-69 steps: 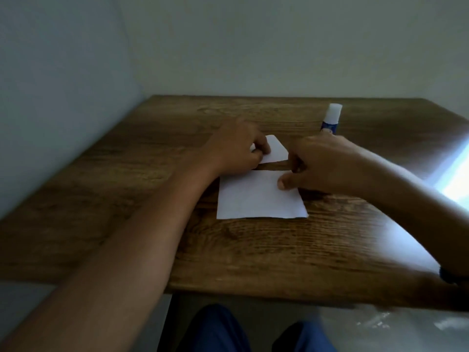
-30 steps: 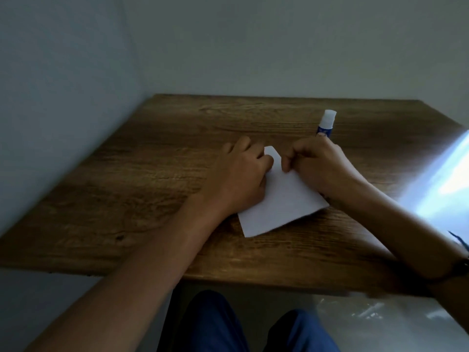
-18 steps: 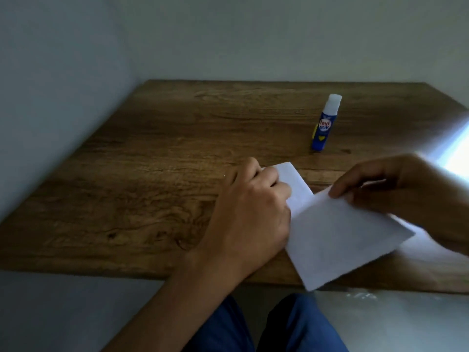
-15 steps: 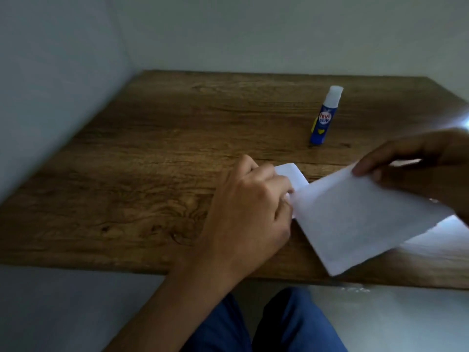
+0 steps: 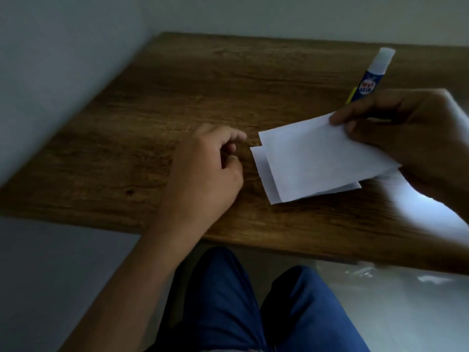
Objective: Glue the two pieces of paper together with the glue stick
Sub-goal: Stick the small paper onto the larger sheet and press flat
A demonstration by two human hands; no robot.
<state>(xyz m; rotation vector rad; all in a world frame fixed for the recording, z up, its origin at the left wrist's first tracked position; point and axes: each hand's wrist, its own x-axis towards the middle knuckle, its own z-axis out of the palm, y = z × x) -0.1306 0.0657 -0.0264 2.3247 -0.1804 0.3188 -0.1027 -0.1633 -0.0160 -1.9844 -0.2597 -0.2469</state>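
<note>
Two white paper pieces lie stacked with a small offset: the upper piece (image 5: 319, 158) covers most of the lower piece (image 5: 262, 171), which shows as a strip along its left side. My right hand (image 5: 411, 138) pinches the stack at its far right corner and holds it just above the wooden table (image 5: 152, 138). My left hand (image 5: 210, 171) rests on the table to the left of the papers, fingers loosely curled, holding nothing. The blue glue stick (image 5: 371, 77) with a white cap stands upright behind my right hand, its base hidden by my fingers.
The table sits in a corner, with a pale wall (image 5: 63, 59) along its left and back edges. My knees in blue trousers (image 5: 241, 301) show below the near edge. A bright patch of light falls on the table's right side.
My left hand let go of the papers and drew back to the left. My right hand carried both pieces to the right, and they now overlap almost fully. The camera view swung left.
</note>
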